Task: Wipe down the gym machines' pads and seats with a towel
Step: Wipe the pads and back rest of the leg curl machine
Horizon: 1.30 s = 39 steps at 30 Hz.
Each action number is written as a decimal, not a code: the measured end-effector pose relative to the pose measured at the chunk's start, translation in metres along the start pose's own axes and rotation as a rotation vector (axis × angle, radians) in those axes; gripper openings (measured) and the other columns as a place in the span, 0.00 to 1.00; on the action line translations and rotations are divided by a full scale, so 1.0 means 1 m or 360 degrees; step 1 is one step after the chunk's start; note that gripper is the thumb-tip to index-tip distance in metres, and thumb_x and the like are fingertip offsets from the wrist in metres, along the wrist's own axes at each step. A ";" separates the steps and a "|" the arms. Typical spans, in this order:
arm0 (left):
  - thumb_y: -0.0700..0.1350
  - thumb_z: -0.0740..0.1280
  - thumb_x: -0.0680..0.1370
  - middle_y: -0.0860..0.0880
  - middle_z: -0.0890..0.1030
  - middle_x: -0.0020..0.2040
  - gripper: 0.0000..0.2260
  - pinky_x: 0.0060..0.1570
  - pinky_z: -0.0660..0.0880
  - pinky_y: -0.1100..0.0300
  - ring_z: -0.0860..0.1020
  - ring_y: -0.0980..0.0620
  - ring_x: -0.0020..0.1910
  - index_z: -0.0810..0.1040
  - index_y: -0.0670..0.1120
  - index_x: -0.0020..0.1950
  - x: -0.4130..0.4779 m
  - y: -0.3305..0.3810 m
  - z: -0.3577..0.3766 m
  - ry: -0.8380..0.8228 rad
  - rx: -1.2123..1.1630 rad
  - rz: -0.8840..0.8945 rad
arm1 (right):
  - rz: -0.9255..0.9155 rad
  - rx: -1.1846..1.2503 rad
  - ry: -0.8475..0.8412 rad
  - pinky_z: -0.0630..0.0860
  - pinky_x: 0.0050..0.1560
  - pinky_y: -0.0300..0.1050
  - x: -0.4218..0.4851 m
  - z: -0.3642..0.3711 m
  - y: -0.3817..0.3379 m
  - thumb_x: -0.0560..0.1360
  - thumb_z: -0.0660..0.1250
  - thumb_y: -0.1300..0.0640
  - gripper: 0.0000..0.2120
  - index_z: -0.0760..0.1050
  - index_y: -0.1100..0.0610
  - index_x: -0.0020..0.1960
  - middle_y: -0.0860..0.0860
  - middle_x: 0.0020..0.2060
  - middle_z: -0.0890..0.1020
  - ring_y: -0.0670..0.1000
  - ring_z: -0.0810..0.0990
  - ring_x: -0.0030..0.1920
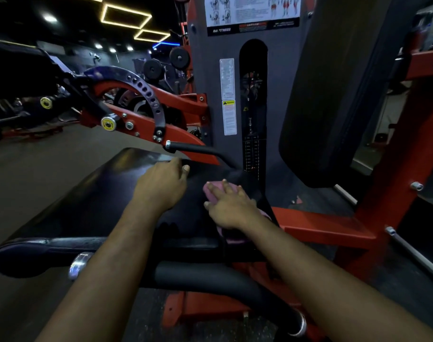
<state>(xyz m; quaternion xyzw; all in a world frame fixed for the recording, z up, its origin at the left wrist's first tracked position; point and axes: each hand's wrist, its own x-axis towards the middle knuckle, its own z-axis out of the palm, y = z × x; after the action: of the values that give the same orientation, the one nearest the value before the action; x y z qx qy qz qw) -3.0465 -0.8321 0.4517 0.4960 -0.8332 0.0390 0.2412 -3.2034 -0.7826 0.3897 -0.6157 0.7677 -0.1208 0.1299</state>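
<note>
A: Where's the towel [209, 193]?
B: 3 o'clock edge of the seat [99, 198], right hand [229, 206] flat on it, fingers spread. Left hand [161, 186] rests toward 12 o'clock, loosely curled, holding nothing.

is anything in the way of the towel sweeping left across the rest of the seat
Yes. The left hand rests on the black seat pad just left of the pink towel, which the right hand presses flat. A black handle also reaches over the pad's far edge.
</note>
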 end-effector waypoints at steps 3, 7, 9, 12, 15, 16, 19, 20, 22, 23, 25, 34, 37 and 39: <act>0.53 0.55 0.85 0.40 0.81 0.53 0.14 0.50 0.74 0.47 0.77 0.38 0.52 0.71 0.45 0.49 -0.005 0.001 0.002 -0.0129 0.0006 -0.0006 | -0.0088 -0.0001 0.0050 0.55 0.75 0.69 -0.009 0.002 0.007 0.83 0.54 0.44 0.29 0.47 0.35 0.81 0.48 0.83 0.46 0.63 0.49 0.81; 0.54 0.55 0.85 0.39 0.80 0.56 0.13 0.54 0.74 0.47 0.76 0.38 0.56 0.67 0.47 0.46 -0.009 -0.003 0.005 -0.0368 0.0042 0.0032 | -0.0074 -0.0006 0.0365 0.62 0.73 0.67 -0.061 0.026 0.030 0.83 0.55 0.47 0.29 0.50 0.36 0.80 0.48 0.82 0.52 0.62 0.53 0.79; 0.53 0.55 0.85 0.39 0.79 0.57 0.12 0.54 0.72 0.48 0.76 0.38 0.57 0.66 0.47 0.46 -0.012 -0.002 0.006 -0.0459 0.0064 0.0082 | 0.0023 0.0012 0.0394 0.61 0.73 0.69 -0.068 0.027 0.037 0.83 0.55 0.46 0.29 0.50 0.36 0.81 0.47 0.83 0.51 0.61 0.52 0.80; 0.52 0.56 0.85 0.40 0.78 0.58 0.11 0.54 0.71 0.50 0.75 0.39 0.59 0.66 0.47 0.47 -0.016 -0.002 0.006 -0.0549 0.0089 0.0113 | 0.0176 0.0077 0.0246 0.62 0.72 0.69 -0.040 0.014 0.035 0.81 0.56 0.48 0.29 0.52 0.37 0.80 0.48 0.82 0.49 0.63 0.54 0.78; 0.52 0.56 0.85 0.41 0.78 0.57 0.11 0.52 0.69 0.52 0.75 0.40 0.57 0.67 0.47 0.47 -0.018 -0.001 0.004 -0.0591 0.0065 0.0119 | 0.0300 0.0106 0.0066 0.62 0.72 0.68 0.002 -0.007 0.037 0.79 0.58 0.52 0.30 0.55 0.38 0.78 0.50 0.82 0.49 0.65 0.55 0.77; 0.52 0.57 0.85 0.41 0.78 0.57 0.11 0.53 0.70 0.51 0.75 0.40 0.57 0.68 0.47 0.47 -0.019 -0.001 0.003 -0.0593 0.0056 0.0115 | 0.0324 0.0109 0.0029 0.62 0.72 0.69 0.013 -0.010 0.039 0.79 0.58 0.52 0.30 0.55 0.37 0.78 0.50 0.82 0.49 0.65 0.54 0.78; 0.53 0.57 0.85 0.42 0.78 0.55 0.12 0.55 0.72 0.49 0.76 0.41 0.55 0.68 0.48 0.46 -0.020 -0.002 0.001 -0.0593 0.0042 0.0107 | 0.0356 0.0113 -0.0020 0.58 0.74 0.70 0.018 -0.002 0.047 0.79 0.56 0.47 0.33 0.47 0.35 0.80 0.49 0.83 0.43 0.65 0.49 0.80; 0.53 0.56 0.85 0.43 0.78 0.55 0.12 0.55 0.73 0.49 0.76 0.42 0.55 0.68 0.48 0.46 -0.020 -0.001 0.002 -0.0591 0.0043 0.0106 | 0.0352 0.0112 -0.0018 0.56 0.75 0.70 0.013 0.005 0.052 0.78 0.55 0.44 0.35 0.43 0.34 0.80 0.48 0.82 0.40 0.65 0.46 0.80; 0.53 0.56 0.85 0.44 0.78 0.53 0.12 0.53 0.72 0.50 0.75 0.43 0.55 0.68 0.48 0.46 -0.019 -0.001 0.001 -0.0567 0.0053 0.0107 | 0.0314 0.0090 0.0037 0.54 0.77 0.68 0.010 0.017 0.062 0.77 0.52 0.40 0.36 0.40 0.35 0.81 0.49 0.82 0.38 0.64 0.44 0.81; 0.53 0.56 0.85 0.46 0.76 0.51 0.12 0.51 0.71 0.51 0.75 0.43 0.54 0.68 0.48 0.46 -0.018 -0.002 0.002 -0.0556 0.0056 0.0108 | 0.0305 0.0084 0.0043 0.53 0.78 0.66 0.013 0.018 0.066 0.77 0.52 0.40 0.36 0.40 0.36 0.81 0.50 0.82 0.39 0.63 0.44 0.81; 0.54 0.56 0.85 0.49 0.73 0.48 0.12 0.48 0.69 0.53 0.74 0.45 0.51 0.68 0.48 0.46 -0.017 -0.002 0.001 -0.0519 0.0055 0.0101 | 0.0341 0.0087 0.0006 0.55 0.78 0.64 0.028 0.010 0.067 0.78 0.56 0.45 0.36 0.42 0.37 0.81 0.51 0.83 0.40 0.63 0.46 0.81; 0.54 0.57 0.84 0.49 0.75 0.45 0.14 0.45 0.70 0.51 0.73 0.46 0.45 0.67 0.50 0.41 -0.001 -0.003 -0.003 -0.0399 0.0072 -0.0005 | 0.0414 0.0177 0.0154 0.74 0.64 0.54 0.133 -0.031 0.077 0.77 0.60 0.53 0.14 0.69 0.46 0.62 0.58 0.71 0.70 0.65 0.74 0.65; 0.55 0.56 0.84 0.50 0.72 0.39 0.16 0.41 0.67 0.53 0.71 0.48 0.39 0.65 0.50 0.38 0.006 -0.001 -0.002 -0.0258 0.0042 -0.0058 | 0.0361 0.0097 0.0192 0.72 0.64 0.54 0.166 -0.035 0.073 0.80 0.60 0.51 0.21 0.67 0.48 0.73 0.59 0.72 0.72 0.64 0.74 0.68; 0.54 0.56 0.85 0.51 0.70 0.37 0.17 0.41 0.66 0.53 0.69 0.51 0.36 0.65 0.50 0.38 0.008 -0.002 -0.002 -0.0204 0.0052 -0.0097 | 0.0279 0.0016 0.0237 0.72 0.63 0.53 0.179 -0.039 0.060 0.81 0.58 0.52 0.22 0.67 0.49 0.75 0.59 0.71 0.74 0.63 0.75 0.68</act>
<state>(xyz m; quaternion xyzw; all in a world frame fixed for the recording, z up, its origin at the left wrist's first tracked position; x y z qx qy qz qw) -3.0470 -0.8393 0.4564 0.5266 -0.8307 0.0133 0.1804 -3.3089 -0.9435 0.3970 -0.5348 0.8256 -0.1584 0.0857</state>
